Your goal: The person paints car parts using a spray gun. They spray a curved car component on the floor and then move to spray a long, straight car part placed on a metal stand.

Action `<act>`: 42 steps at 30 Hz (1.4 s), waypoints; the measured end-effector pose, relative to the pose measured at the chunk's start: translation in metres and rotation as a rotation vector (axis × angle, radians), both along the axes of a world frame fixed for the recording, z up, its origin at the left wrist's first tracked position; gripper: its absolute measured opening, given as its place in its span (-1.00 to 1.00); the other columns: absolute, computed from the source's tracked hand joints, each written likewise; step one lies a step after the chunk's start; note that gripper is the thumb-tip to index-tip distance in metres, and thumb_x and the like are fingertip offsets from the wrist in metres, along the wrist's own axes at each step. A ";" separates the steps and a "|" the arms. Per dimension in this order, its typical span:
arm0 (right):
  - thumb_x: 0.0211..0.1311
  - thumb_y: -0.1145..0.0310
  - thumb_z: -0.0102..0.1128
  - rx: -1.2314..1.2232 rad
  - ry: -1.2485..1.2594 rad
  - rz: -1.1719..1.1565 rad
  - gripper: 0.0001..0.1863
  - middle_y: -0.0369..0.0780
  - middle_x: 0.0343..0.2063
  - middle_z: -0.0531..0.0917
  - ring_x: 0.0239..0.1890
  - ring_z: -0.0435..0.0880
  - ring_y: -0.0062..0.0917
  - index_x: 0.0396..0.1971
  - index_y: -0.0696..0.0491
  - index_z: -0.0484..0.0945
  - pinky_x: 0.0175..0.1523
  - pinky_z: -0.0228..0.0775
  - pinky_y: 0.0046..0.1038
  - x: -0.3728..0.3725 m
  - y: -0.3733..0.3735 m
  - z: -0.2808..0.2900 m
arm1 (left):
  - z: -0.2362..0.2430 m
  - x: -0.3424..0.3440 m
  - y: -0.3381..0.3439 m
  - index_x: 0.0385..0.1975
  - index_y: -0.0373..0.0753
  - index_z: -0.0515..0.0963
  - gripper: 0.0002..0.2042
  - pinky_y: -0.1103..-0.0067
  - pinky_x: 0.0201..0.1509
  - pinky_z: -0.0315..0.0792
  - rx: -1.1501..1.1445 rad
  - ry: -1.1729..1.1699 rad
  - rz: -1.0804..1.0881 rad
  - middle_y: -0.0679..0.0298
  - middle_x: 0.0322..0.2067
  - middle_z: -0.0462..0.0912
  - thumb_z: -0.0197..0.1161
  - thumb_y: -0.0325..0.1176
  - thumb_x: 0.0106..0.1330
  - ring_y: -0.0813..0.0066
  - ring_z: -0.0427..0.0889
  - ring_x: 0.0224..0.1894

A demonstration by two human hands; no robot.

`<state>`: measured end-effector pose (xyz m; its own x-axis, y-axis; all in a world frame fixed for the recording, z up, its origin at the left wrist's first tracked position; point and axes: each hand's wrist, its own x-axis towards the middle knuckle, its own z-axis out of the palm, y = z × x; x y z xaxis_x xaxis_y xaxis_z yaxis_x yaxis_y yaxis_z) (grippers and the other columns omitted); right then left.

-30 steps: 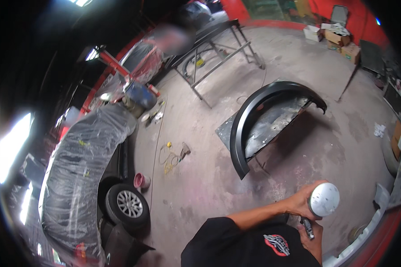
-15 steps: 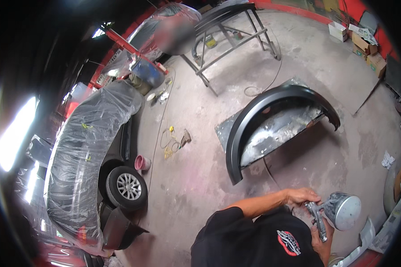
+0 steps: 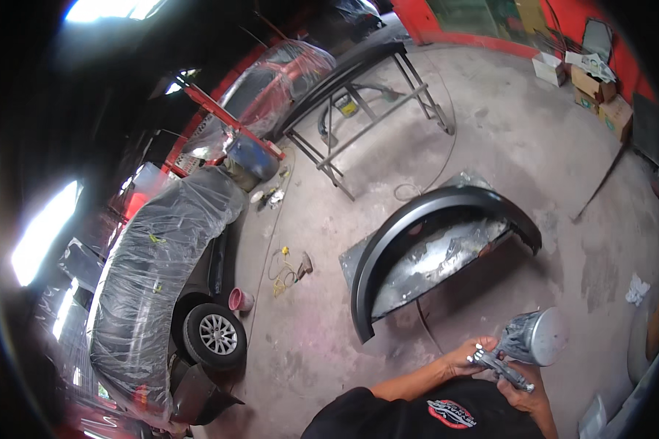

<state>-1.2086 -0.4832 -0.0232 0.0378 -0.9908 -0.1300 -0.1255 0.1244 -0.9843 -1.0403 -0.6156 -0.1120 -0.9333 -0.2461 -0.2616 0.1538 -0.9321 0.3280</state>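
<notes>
Close to my body I hold a metal spray gun with a grey cup on it, tilted to the right. Around its handle my right hand is closed. My left hand has its fingers closed at the gun's other end, by the small knobs. Beyond my hands a black wheel-arch trim rests curved over a paint-spattered sheet. Neither hand touches it. What supports the sheet from below is mostly hidden.
Left stands a car under plastic film, its wheel exposed, beside a pink bucket. A heat-gun-like tool and yellow cord lie on the floor. Farther off are a metal stand with a dark panel, a hose and cardboard boxes.
The view has tilted, so the arch trim sits lower and farther left. The spray gun and both hands have shifted left in view, and the gun has turned. Both hands remain on it.
</notes>
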 end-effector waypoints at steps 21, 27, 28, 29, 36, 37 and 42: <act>0.35 0.19 0.03 0.301 -0.180 -0.462 -0.69 -0.31 -0.70 0.49 -0.81 0.38 -0.73 -0.40 0.17 0.51 -0.76 0.11 -0.61 -0.133 -0.070 -0.046 | -0.078 -0.185 -0.078 -0.04 -0.17 0.46 -0.58 0.54 -0.03 0.38 -0.248 -0.531 -0.040 0.35 -0.13 0.54 0.01 0.06 0.38 0.56 0.50 -0.15; 0.35 0.16 0.04 0.227 -0.219 -1.019 -0.65 -0.35 -0.76 0.41 -0.82 0.31 -0.74 -0.44 0.16 0.51 -0.75 0.05 -0.58 -0.154 -0.137 -0.089 | -0.113 -0.184 -0.072 -0.02 -0.19 0.48 -0.66 0.64 -0.03 0.40 -0.234 -0.415 -0.416 0.42 -0.15 0.55 -0.05 -0.09 0.46 0.65 0.51 -0.15; 0.35 0.15 0.05 0.237 -0.153 -1.079 -0.65 -0.35 -0.77 0.39 -0.82 0.30 -0.74 -0.46 0.16 0.50 -0.74 0.05 -0.58 -0.161 -0.141 -0.103 | -0.112 -0.190 -0.065 -0.02 -0.18 0.48 -0.68 0.62 -0.04 0.42 -0.173 -0.351 -0.435 0.41 -0.15 0.55 -0.07 -0.13 0.47 0.64 0.52 -0.15; 0.35 0.13 0.05 0.272 -0.153 -1.149 -0.63 -0.35 -0.78 0.38 -0.81 0.31 -0.74 -0.46 0.16 0.50 -0.73 0.05 -0.58 -0.165 -0.152 -0.111 | -0.116 -0.201 -0.066 -0.02 -0.18 0.48 -0.71 0.61 -0.05 0.43 -0.117 -0.281 -0.437 0.40 -0.16 0.55 -0.08 -0.17 0.48 0.62 0.53 -0.15; 0.34 0.07 0.06 0.412 -0.210 -1.196 -0.60 -0.35 -0.80 0.38 -0.79 0.33 -0.70 -0.43 0.16 0.53 -0.70 0.11 -0.57 -0.226 -0.166 -0.191 | -0.169 -0.263 -0.071 -0.06 -0.26 0.49 -0.80 0.57 -0.11 0.52 0.089 -0.261 -0.344 0.32 -0.26 0.61 0.06 -0.50 0.35 0.52 0.62 -0.21; 0.33 0.07 0.06 0.440 -0.215 -1.170 -0.60 -0.34 -0.79 0.39 -0.79 0.33 -0.70 -0.42 0.16 0.53 -0.69 0.12 -0.57 -0.224 -0.167 -0.196 | -0.176 -0.269 -0.070 -0.06 -0.26 0.49 -0.79 0.57 -0.10 0.52 0.086 -0.303 -0.331 0.31 -0.25 0.62 0.05 -0.52 0.34 0.52 0.63 -0.20; 0.31 0.04 0.10 0.483 -0.249 -1.100 -0.58 -0.32 -0.71 0.45 -0.74 0.37 -0.69 -0.37 0.17 0.56 -0.65 0.18 -0.57 -0.254 -0.177 -0.219 | -0.212 -0.282 -0.069 -0.02 -0.30 0.51 -0.74 0.59 -0.07 0.52 0.113 -0.325 -0.348 0.28 -0.17 0.63 0.07 -0.55 0.31 0.52 0.63 -0.17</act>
<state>-1.4623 -0.6603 -0.2418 -0.7122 -0.3624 -0.6011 0.4612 0.4040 -0.7900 -1.3220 -0.6847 -0.3239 -0.8206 0.1123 -0.5604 -0.2665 -0.9426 0.2013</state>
